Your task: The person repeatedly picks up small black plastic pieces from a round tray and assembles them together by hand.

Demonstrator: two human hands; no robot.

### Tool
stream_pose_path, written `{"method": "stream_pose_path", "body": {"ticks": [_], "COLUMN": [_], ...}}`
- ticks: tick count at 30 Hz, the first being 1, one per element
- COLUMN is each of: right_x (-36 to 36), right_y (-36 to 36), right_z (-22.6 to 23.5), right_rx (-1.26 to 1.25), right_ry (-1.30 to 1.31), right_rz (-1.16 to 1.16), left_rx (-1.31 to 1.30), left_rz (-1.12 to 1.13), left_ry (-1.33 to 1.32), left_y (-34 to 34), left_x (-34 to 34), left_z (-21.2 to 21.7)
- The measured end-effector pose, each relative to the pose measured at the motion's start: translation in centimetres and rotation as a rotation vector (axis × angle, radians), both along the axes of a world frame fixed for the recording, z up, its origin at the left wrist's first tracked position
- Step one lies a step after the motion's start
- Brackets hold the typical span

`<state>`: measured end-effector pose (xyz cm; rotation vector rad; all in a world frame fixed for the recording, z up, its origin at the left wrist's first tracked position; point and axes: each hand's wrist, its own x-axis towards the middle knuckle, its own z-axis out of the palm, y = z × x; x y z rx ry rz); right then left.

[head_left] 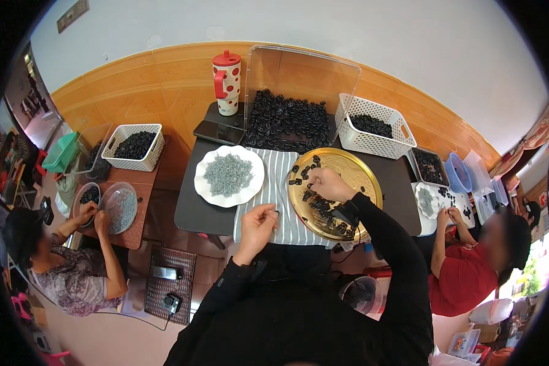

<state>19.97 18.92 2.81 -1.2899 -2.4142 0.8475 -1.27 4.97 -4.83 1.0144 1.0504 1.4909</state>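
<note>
My left hand (258, 227) is curled above the striped cloth (274, 177), a small black part (277, 213) just showing at its fingertips. Over the round gold tray (372, 183) is my right hand (329, 185), its fingers pinched together close to loose black parts (321, 207). Whatever those fingers hold is hidden. Left of the cloth, a white scalloped plate (199, 183) carries a heap of small grey metal pieces (227, 175), which look like screws. Several black parts are scattered across the tray.
Behind the tray, a clear bin (302, 61) holds many black parts; a white basket (387, 143) with more stands to its right. A spotted tumbler (227, 85) and a phone (218, 132) are at the back left. Co-workers sit on the left (73, 268) and right (470, 274).
</note>
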Motion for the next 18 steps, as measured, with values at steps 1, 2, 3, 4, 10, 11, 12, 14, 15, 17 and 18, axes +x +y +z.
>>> {"method": "stream_pose_path", "body": {"ticks": [1,2,3,4,10,11,12,14,15,17,18], "right_x": [0.6,0.6,0.6,0.6,1.8,1.4,1.1,-0.2,-0.6,-0.5,-0.5], "right_y": [0.1,-0.6,-1.3,-2.3,-7.0,-8.2,-9.3,-12.1,-13.2,-14.2,-14.5], "right_z": [-0.1,0.5,1.2,1.9,3.1,3.4,3.5,3.7,3.9,4.1,4.2], "right_rx": [0.004,-0.142,-0.289,-0.371,-0.530,-0.490,-0.348,-0.013,0.322,0.620,0.918], "right_ry": [-0.004,0.140,0.284,0.402,0.617,0.665,0.635,0.548,0.450,0.315,0.167], "right_rz": [-0.004,-0.109,-0.214,-0.244,-0.356,-0.344,-0.314,-0.265,-0.209,-0.071,0.069], "left_rx": [0.005,0.001,0.008,0.014,0.021,0.017,0.022,0.065,0.060,-0.022,-0.011], "left_rz": [-0.004,-0.002,-0.007,-0.014,-0.049,-0.058,-0.093,-0.186,-0.183,-0.345,-0.368], "left_ry": [0.007,0.002,-0.008,-0.019,-0.038,-0.038,-0.017,-0.033,-0.031,-0.197,-0.257], "left_y": [0.1,0.0,0.0,-0.2,-0.1,-0.6,-1.0,-1.9,-2.3,-2.5,-2.5], "left_x": [0.1,0.0,-0.1,-0.3,-0.4,-0.2,0.1,1.0,1.6,2.8,3.2], "left_z": [-0.1,-0.1,0.1,0.2,0.2,0.9,2.0,4.9,6.2,8.1,8.1]}}
